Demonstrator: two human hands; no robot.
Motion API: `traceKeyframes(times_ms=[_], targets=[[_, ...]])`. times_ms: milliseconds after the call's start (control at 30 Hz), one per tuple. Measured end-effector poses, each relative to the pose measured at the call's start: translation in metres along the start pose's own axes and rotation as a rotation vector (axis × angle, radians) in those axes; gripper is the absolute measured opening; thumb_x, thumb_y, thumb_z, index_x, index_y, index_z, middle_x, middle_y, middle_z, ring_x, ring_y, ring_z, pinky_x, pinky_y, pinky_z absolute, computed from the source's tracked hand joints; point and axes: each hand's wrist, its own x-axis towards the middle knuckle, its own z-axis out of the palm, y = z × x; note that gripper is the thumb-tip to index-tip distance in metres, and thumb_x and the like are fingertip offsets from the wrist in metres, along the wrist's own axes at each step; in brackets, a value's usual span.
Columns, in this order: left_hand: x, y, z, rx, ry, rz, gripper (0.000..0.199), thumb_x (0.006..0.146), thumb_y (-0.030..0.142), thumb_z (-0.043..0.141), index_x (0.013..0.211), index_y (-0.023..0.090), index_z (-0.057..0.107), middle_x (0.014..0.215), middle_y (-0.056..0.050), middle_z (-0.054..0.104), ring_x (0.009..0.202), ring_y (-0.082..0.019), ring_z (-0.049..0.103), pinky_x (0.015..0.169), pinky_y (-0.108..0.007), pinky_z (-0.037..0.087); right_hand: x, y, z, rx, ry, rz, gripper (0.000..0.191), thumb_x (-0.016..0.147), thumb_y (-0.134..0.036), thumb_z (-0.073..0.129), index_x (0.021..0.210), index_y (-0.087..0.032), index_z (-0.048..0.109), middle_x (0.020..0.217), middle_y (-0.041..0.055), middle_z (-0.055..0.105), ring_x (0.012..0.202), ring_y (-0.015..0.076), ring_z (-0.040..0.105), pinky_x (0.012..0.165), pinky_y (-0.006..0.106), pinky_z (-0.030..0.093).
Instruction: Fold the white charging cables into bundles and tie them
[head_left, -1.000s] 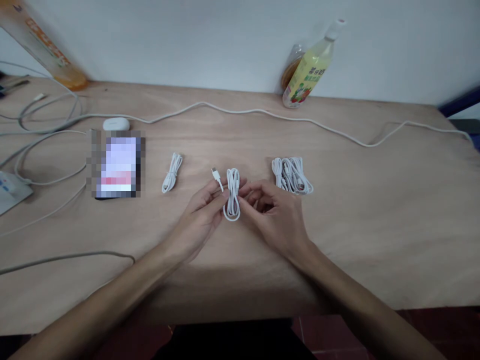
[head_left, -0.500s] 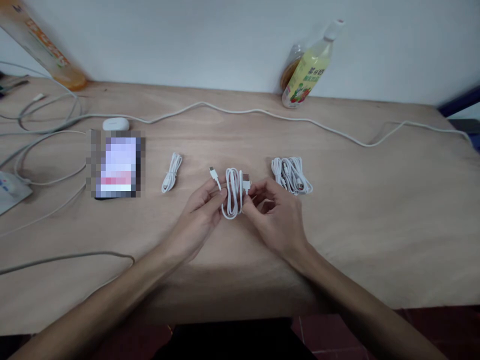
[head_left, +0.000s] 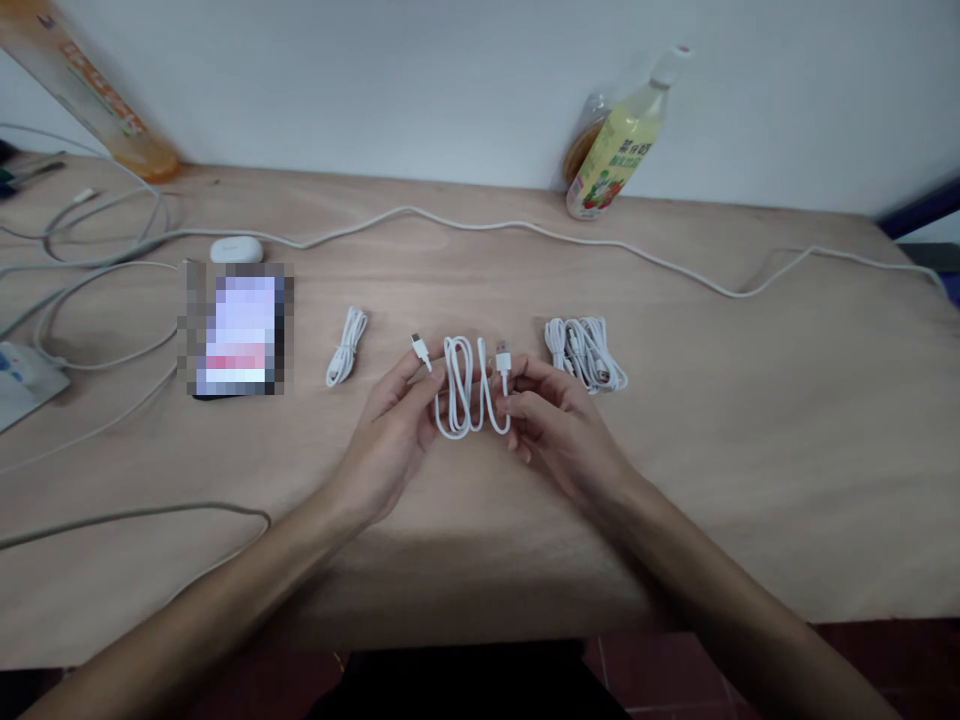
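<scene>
Plain white wall [head_left: 420, 90] at the back, soft even light. Big light-brown wood tabletop [head_left: 750, 450] runs left to right & fills most of the view. Dark red floor [head_left: 645, 670] shows under its front edge. Blue thing at far right, can't tell what.

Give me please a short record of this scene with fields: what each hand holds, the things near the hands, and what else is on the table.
left hand: holds the coiled white cable at its left side, near the small plug
right hand: pinches the same cable below the USB plug
left of hands: small cable bundle, phone, white case
right of hands: larger cable bundle
back of table: tilted drink bottle by the wall, long white cord
</scene>
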Motion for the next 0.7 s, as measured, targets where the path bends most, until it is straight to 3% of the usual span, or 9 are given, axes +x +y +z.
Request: traceKeyframes(times_ms=[233, 333, 433, 567, 700], targets=[[-0.0023, 0.0016, -0.0026, 0.057, 0.033, 0.032, 0.04, 0.102, 0.028, 0.075, 0.141, 0.022, 0.072, 0.116, -0.007, 0.084, 0.094, -0.02, 0.08, 0.087, -0.033, 0.062, -0.0012, -0.0062, -0.0021, 0.072, -0.055, 0.071, 0.021, 0.075, -0.033, 0.086, 0.086, -0.024, 0.071, 0.062, -0.007, 0.063, 0.046, 0.0087, 0.048, 0.04, 0.021, 0.03], [-0.0034, 0.0036, -0.002, 0.069, 0.037, 0.021, 0.044, 0.103, 0.028, 0.073, 0.147, 0.023, 0.07, 0.115, -0.007, 0.084, 0.092, -0.02, 0.079, 0.087, -0.033, 0.06, -0.0009, -0.0068, -0.0041, 0.092, -0.091, 0.079, 0.021, 0.077, -0.034, 0.086, 0.091, -0.025, 0.074, 0.073, -0.0046, 0.071, 0.045, 0.0082, 0.049, 0.039, 0.022, 0.031], [-0.0038, 0.0057, -0.0012, 0.069, 0.025, 0.027, 0.038, 0.102, 0.028, 0.075, 0.14, 0.022, 0.075, 0.111, -0.007, 0.083, 0.088, -0.018, 0.076, 0.085, -0.032, 0.058, -0.0009, -0.0071, -0.0055, 0.111, -0.12, 0.065, 0.021, 0.081, -0.036, 0.083, 0.099, -0.025, 0.078, 0.085, -0.0019, 0.078, 0.047, 0.0083, 0.054, 0.04, 0.022, 0.036], [-0.0028, 0.0064, -0.0017, 0.047, -0.018, 0.012, 0.021, 0.101, 0.028, 0.074, 0.118, 0.021, 0.083, 0.104, -0.005, 0.081, 0.086, -0.018, 0.072, 0.08, -0.031, 0.058, -0.0016, -0.0077, -0.0061, 0.109, -0.13, 0.067, 0.033, 0.091, -0.051, 0.076, 0.107, -0.023, 0.082, 0.083, 0.0013, 0.078, 0.054, 0.0113, 0.062, 0.041, 0.021, 0.04], [-0.0008, 0.0047, -0.0031, 0.028, -0.068, 0.007, 0.019, 0.102, 0.032, 0.073, 0.11, 0.019, 0.083, 0.102, -0.007, 0.082, 0.088, -0.021, 0.075, 0.085, -0.034, 0.06, -0.0015, -0.0056, -0.0069, 0.11, -0.141, 0.052, 0.036, 0.096, -0.057, 0.075, 0.109, -0.024, 0.083, 0.076, -0.0016, 0.072, 0.053, 0.0103, 0.06, 0.043, 0.021, 0.041]])
